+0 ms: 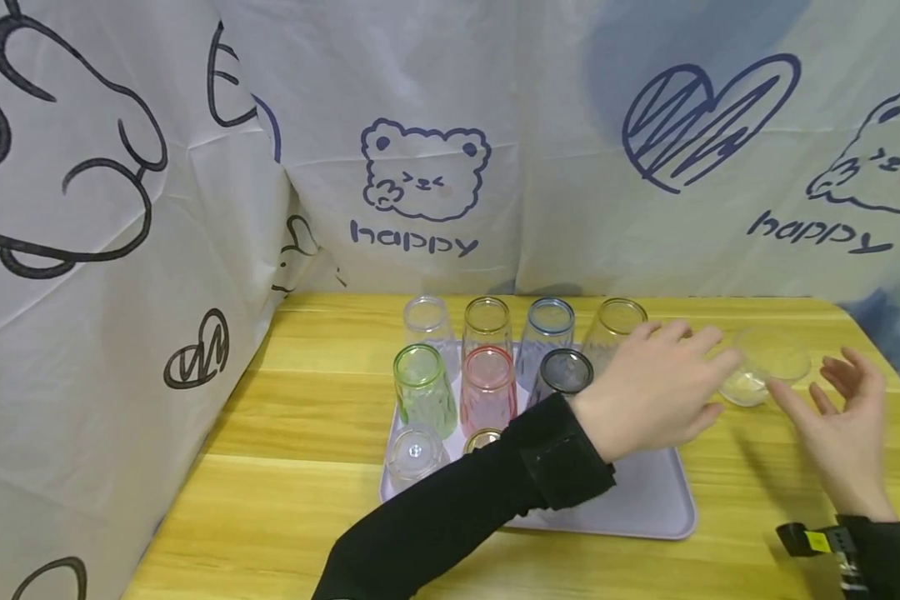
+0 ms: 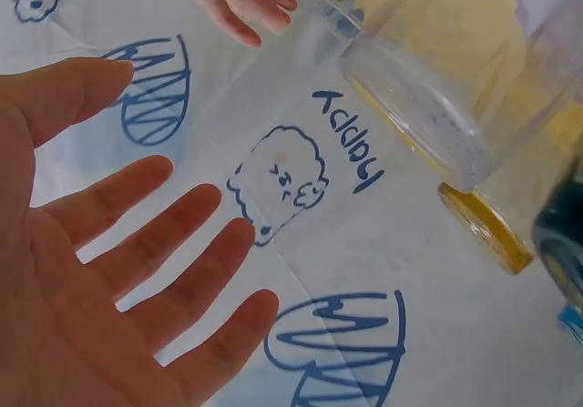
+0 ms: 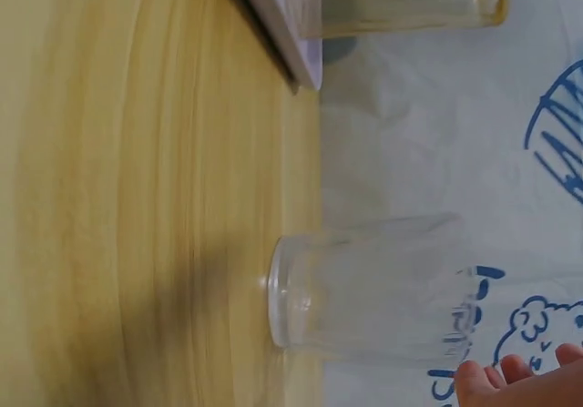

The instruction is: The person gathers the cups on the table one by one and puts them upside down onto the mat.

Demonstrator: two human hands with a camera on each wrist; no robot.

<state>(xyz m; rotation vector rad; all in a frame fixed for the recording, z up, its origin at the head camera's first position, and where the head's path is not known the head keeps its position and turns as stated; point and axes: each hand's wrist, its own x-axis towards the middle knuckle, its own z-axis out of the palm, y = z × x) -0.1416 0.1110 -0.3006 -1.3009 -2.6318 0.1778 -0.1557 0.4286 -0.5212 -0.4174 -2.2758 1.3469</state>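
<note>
A clear drinking glass (image 1: 747,385) stands on the table to the right of the tray, between my two hands. My left hand (image 1: 656,387) hovers over the tray's right side, fingers spread and holding nothing; the left wrist view shows its palm (image 2: 100,270) empty. On the glass's other side is my right hand (image 1: 843,425), its fingers loosely bent. In the right wrist view its fingertips (image 3: 519,387) show near the rim of the clear glass (image 3: 373,284); whether they touch it I cannot tell.
A pale purple tray (image 1: 645,500) carries several glasses, among them a green one (image 1: 425,392), a pink one (image 1: 489,392), a blue-rimmed one (image 1: 549,333) and a dark one (image 1: 566,372). My left forearm covers part of its front. A patterned cloth (image 1: 570,208) hangs behind the wooden table (image 1: 285,467).
</note>
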